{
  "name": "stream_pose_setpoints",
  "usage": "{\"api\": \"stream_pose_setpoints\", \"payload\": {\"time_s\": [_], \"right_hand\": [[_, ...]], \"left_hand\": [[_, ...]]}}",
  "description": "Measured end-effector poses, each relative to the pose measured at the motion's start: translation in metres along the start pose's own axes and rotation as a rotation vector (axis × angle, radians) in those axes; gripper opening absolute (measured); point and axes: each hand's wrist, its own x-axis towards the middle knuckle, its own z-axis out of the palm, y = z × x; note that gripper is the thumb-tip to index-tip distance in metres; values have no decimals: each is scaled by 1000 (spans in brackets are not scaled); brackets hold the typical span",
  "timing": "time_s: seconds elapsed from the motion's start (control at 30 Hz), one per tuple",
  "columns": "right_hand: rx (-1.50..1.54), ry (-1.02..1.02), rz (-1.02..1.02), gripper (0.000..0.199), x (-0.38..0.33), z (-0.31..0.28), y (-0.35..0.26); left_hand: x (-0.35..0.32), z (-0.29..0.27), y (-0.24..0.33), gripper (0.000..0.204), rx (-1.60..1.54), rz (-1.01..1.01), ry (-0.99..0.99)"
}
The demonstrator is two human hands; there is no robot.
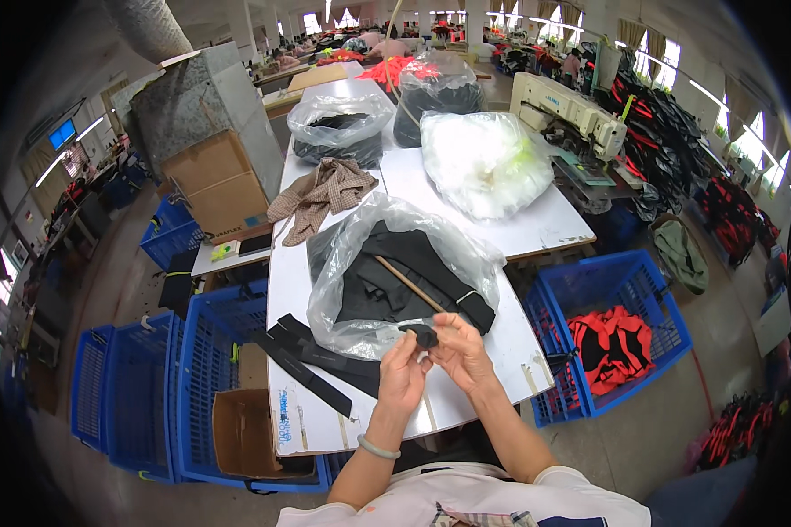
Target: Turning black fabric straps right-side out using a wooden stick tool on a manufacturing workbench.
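My left hand (402, 376) and my right hand (463, 356) meet over the near part of a white table, fingertips closed on a small dark piece of fabric (422, 335). A thin wooden stick (409, 283) slants across the black cloth (376, 285) inside an open clear plastic bag (325, 307). Its near end reaches the fingers of my right hand; whether they grip it, I cannot tell. Folded black cloth with a pale band (478, 307) lies at the bag's right side. Flat black strips (312, 358) lie on the table left of my hands.
The white table (526, 347) carries a brown checked cloth (321, 198), another bag of black cloth (338, 132) and a bulky white bag (483, 167). Blue crates (132, 395) stand to the left. On the right, a blue crate (620, 268) holds red-and-black pieces, below a sewing machine (567, 110).
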Motion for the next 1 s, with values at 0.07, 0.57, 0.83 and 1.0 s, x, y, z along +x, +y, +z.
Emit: {"api": "stream_pose_setpoints", "payload": {"time_s": [0.07, 0.57, 0.83, 1.0], "right_hand": [[-610, 62, -288, 32, 1, 14, 2], [-764, 153, -532, 35, -9, 20, 15], [160, -270, 86, 23, -12, 2, 7], [-301, 47, -105, 23, -10, 28, 6]], "left_hand": [[1, -2, 0, 13, 26, 87, -1], [-9, 7, 0, 21, 459, 359, 0], [-8, -3, 14, 19, 116, 32, -175], [-1, -7, 10, 16, 200, 198, -95]]}}
